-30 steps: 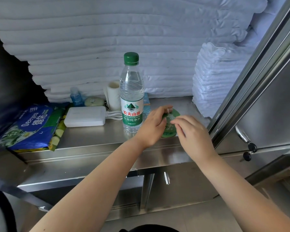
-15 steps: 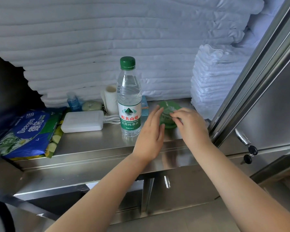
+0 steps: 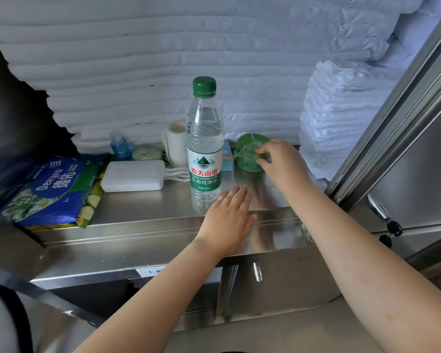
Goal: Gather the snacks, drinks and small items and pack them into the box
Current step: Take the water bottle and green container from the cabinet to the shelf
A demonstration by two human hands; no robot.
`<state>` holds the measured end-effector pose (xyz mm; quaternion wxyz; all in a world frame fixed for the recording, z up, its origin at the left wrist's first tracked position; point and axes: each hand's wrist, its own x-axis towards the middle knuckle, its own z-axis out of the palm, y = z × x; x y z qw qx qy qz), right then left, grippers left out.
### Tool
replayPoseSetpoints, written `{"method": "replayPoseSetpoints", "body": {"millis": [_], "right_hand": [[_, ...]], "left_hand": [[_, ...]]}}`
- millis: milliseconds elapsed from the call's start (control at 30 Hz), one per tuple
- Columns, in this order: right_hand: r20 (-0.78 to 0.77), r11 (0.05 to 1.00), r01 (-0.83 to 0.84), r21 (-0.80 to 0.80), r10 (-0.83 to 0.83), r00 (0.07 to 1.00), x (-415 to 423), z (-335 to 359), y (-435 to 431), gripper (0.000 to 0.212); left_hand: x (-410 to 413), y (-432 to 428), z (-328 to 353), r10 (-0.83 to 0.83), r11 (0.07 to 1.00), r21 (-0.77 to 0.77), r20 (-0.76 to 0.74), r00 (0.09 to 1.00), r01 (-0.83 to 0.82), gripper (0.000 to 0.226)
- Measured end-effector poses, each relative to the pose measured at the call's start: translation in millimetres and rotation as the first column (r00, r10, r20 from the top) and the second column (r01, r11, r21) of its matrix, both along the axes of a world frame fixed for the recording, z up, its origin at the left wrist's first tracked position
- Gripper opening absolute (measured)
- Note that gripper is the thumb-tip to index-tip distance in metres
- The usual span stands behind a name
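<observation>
Head view, right hand (image 3: 283, 164) pinching a green tub (image 3: 248, 160), perhaps film-wrapped, at far right of the counter (image 3: 143, 202), left hand (image 3: 229, 220) flat with straight fingers at the near edge, beside an upright water bottle (image 3: 204, 149).

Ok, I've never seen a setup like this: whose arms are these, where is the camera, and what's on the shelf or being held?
There is no machine here: a person wears one wide-angle camera on the head, looking down at their own two bare arms. The right hand pinches the clear wrap on a round green tub. The left hand is flat and open at the front edge of the stainless steel shelf, holding nothing. On that shelf are a clear water bottle with a green cap, a white rectangular power bank, a blue and green packet, a small blue bottle and a white roll. Folded white towels are stacked behind. No box shows.
</observation>
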<state>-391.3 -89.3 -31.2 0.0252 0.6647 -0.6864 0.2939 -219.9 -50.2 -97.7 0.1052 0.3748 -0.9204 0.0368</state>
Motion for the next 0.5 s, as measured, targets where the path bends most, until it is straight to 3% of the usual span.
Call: {"method": "replayPoseSetpoints", "body": {"millis": [133,267,333,500], "right_hand": [[-0.009,1.0,0.022,-0.012,-0.022,1.0,0.6,1.2,-0.3,0.018],[-0.124,1.0,0.01,0.025,-0.006,0.992,5.4,0.3,-0.2,0.042],[-0.164,0.999,0.01,0.036,-0.004,0.986,7.1,-2.7,-0.1,0.043],[-0.067,0.999,-0.025,0.044,0.028,0.997,4.4,-7.7,5.2,0.043]], "left_hand": [[0.3,1.2,2.3,0.001,1.0,0.004,0.016,1.0,-0.001,0.058],[0.2,2.5,3.6,0.003,1.0,-0.001,0.012,1.0,-0.003,0.059],[0.0,2.9,3.5,0.003,1.0,-0.012,0.014,1.0,-0.003,0.059],[-1.0,4.9,2.7,0.017,0.999,-0.027,0.015,1.0,-0.016,0.059]]}}
